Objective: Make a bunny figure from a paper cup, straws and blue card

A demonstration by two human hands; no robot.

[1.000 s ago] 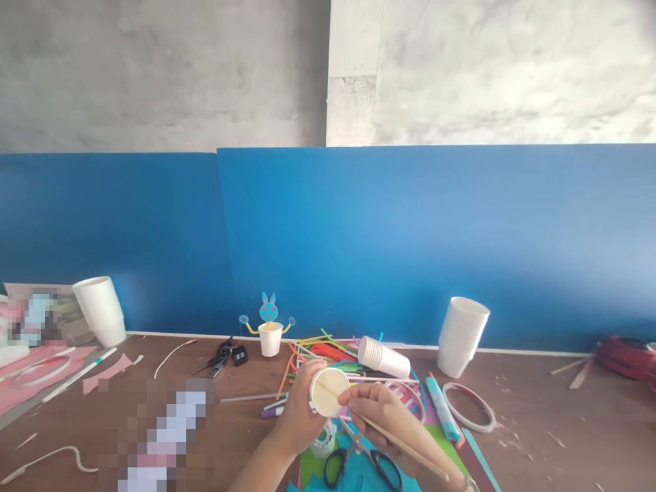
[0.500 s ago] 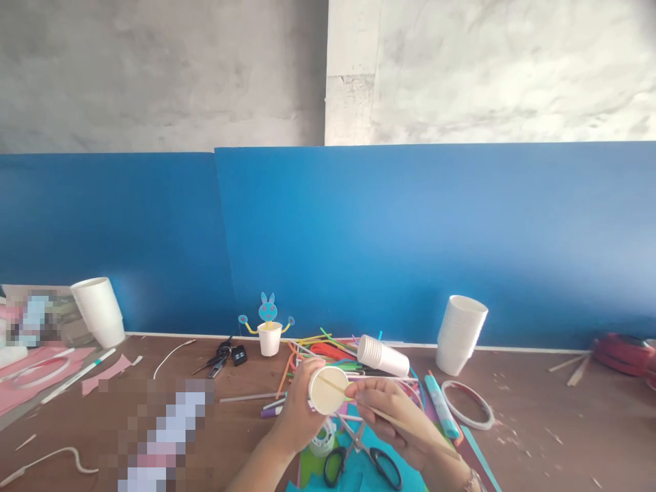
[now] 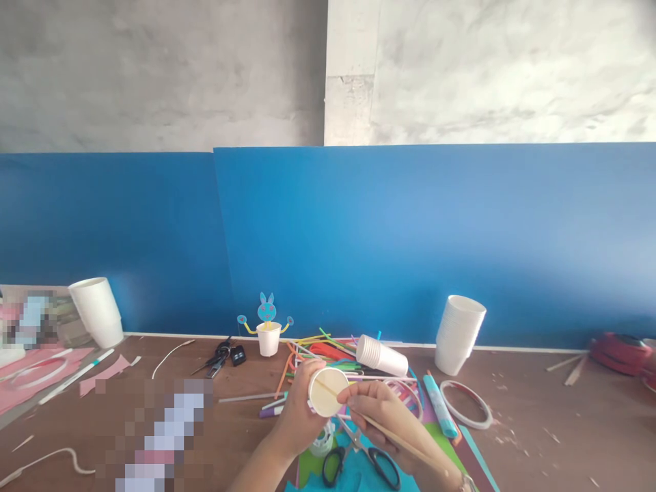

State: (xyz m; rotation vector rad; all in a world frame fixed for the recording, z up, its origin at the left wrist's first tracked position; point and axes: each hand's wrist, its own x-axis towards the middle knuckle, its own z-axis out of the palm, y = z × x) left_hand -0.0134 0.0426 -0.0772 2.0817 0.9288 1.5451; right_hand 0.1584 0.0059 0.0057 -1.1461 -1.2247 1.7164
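Observation:
My left hand (image 3: 301,410) is wrapped round a white paper cup (image 3: 329,392), its open mouth tilted toward me. Between the fingers of my right hand (image 3: 376,410) is a thin wooden stick (image 3: 404,445); a slim pale length reaches across the cup's mouth. Whether the stick touches the cup's bottom cannot be made out. Just below the hands lie scissors (image 3: 357,447) with black handles and a tape roll (image 3: 322,439), on blue and green sheets (image 3: 353,478).
A cup with a blue rabbit figure (image 3: 268,338) stands behind, near keys (image 3: 220,359). Colourful pipe cleaners (image 3: 328,350), a lying cup stack (image 3: 382,355), a glue tube (image 3: 439,404), a white ring (image 3: 466,404) and upright cup stacks (image 3: 458,335) surround the hands.
My right hand has shifted slightly left, its fingertips closer over the cup's mouth. My left hand and the cup have hardly moved.

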